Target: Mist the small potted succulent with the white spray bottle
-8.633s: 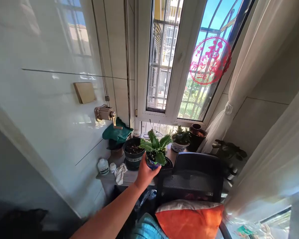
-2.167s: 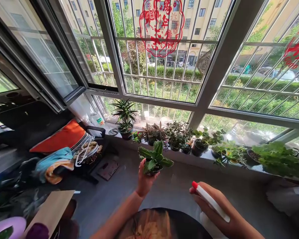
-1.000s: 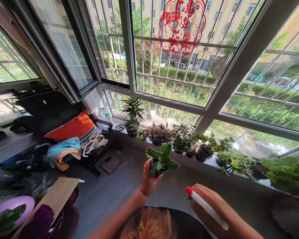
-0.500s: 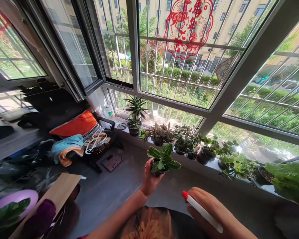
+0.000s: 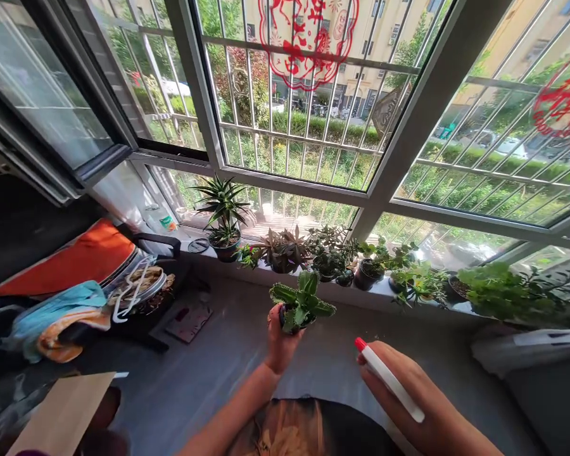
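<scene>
My left hand (image 5: pixel 282 342) grips a small dark pot holding a green plant (image 5: pixel 304 301) with broad, tooth-edged leaves. The plant is upright, in front of the sill and above the floor. At the lower right, my right hand (image 5: pixel 403 386) is closed around a long, slim white object with a red tip (image 5: pixel 390 381); it could be the top of a spray bottle, but its underside is hidden by the hand. The red tip points up and left, towards the plant, with a gap between them.
Several potted plants line the sill, among them a spiky plant (image 5: pixel 222 218) and a leafy one (image 5: pixel 498 291). A chair with an orange cushion (image 5: pixel 85 253) and cloths (image 5: pixel 66 320) stands left. A cardboard piece (image 5: pixel 59 411) is at lower left; a pinkish flat object (image 5: pixel 189 323) lies on the floor.
My view has turned to the right, so the window and sill have shifted left. Both hands keep their hold. The red-tipped object sits slightly farther from the plant.
</scene>
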{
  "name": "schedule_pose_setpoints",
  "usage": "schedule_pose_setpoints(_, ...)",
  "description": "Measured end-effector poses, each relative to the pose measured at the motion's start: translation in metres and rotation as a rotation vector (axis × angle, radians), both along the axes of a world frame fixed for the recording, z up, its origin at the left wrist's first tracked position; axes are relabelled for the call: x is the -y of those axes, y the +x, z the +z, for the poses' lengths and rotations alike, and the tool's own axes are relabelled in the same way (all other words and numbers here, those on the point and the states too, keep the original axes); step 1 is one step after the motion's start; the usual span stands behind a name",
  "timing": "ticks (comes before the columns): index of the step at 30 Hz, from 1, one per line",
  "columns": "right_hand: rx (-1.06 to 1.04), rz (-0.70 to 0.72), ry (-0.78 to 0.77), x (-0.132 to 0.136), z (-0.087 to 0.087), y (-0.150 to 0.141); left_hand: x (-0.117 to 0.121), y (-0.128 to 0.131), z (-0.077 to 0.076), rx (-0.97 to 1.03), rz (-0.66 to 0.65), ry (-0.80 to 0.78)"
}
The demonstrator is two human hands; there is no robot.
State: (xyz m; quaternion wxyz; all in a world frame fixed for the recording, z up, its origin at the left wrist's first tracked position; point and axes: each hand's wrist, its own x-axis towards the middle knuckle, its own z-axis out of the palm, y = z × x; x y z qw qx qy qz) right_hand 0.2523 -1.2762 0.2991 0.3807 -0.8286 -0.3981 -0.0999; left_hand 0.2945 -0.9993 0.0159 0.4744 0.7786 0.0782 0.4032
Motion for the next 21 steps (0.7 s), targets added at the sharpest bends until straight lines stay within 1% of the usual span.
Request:
schedule_pose_setpoints(3,-0.020,-0.095,-0.003,0.008,-0.009,-0.003,0.018,0.014,-0.016,0.026,-0.084,0.050)
schedule_pose_setpoints(5,-0.063,-0.159,-0.029,0.015,-0.013,-0.004,0.032,0.020,-0.026,0.013,-0.163,0.051)
schedule_pose_setpoints(9,-0.098,-0.287,-0.076,0.037,-0.023,-0.006,0.059,0.027,-0.039,-0.031,-0.289,0.041)
schedule_pose_setpoints(12,-0.138,-0.361,-0.096,0.056,-0.023,-0.008,0.076,0.031,-0.042,-0.040,-0.329,0.045)
schedule_pose_setpoints(15,-0.239,-0.364,-0.113,0.066,-0.013,-0.005,0.086,0.036,-0.042,-0.035,-0.348,0.039)
schedule_pose_setpoints(18,-0.320,-0.334,-0.102,0.069,-0.004,0.000,0.090,0.038,-0.040,-0.027,-0.357,0.050)
schedule_pose_setpoints(19,-0.322,-0.336,-0.092,0.071,-0.004,0.001,0.090,0.039,-0.040,-0.028,-0.358,0.050)
schedule_pose_setpoints(21,-0.281,-0.360,-0.064,0.075,-0.009,0.003,0.088,0.039,-0.040,-0.035,-0.362,0.050)
